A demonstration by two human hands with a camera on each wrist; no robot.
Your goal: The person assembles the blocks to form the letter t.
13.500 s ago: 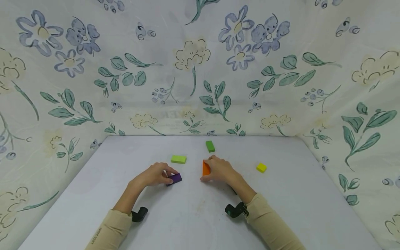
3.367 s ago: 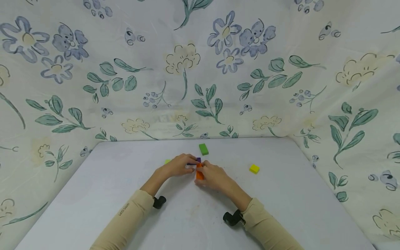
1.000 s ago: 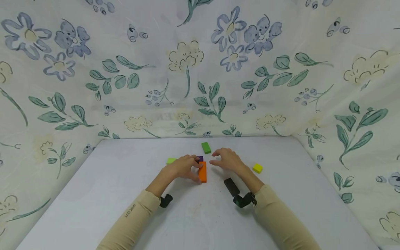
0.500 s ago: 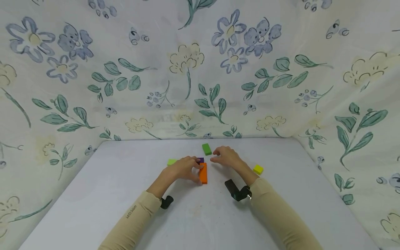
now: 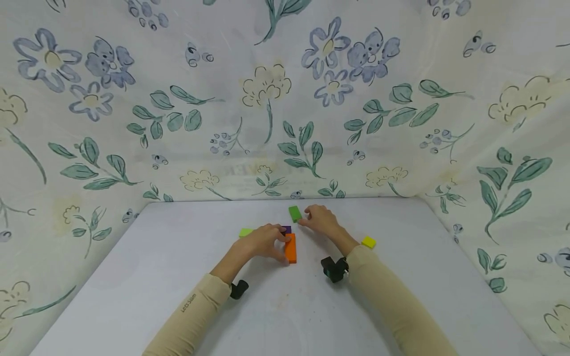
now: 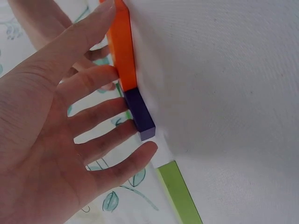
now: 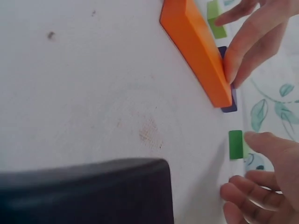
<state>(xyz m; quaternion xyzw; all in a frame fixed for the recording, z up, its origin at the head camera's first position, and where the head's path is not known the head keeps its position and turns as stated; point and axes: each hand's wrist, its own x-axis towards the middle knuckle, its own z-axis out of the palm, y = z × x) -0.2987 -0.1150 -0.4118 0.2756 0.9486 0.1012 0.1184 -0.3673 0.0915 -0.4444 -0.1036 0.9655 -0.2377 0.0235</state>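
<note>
An orange block [image 5: 291,249] stands lengthwise on the white table, a purple block [image 5: 287,229] behind its far end. My left hand [image 5: 262,241] rests against both from the left; in the left wrist view its fairly straight index finger touches the orange block and other fingers reach the purple one. The thumb is by the orange block's near end. My right hand [image 5: 321,220] is beside a green block [image 5: 295,214] farther back, fingers loosely bent with nothing between them. In the right wrist view the thumb is close to the green block [image 7: 236,144]; contact is unclear.
A lime block [image 5: 246,232] lies behind my left hand, partly covered. A yellow block [image 5: 368,242] lies beyond my right forearm. Below the right wrist, a dark rectangular block [image 5: 327,264] is partly hidden by the wrist camera. Flowered cloth [image 5: 267,123] rises behind the table.
The purple block, earlier in my left hand, now sits behind the orange one. My right hand has let go of the orange block and moved back to the green block.
</note>
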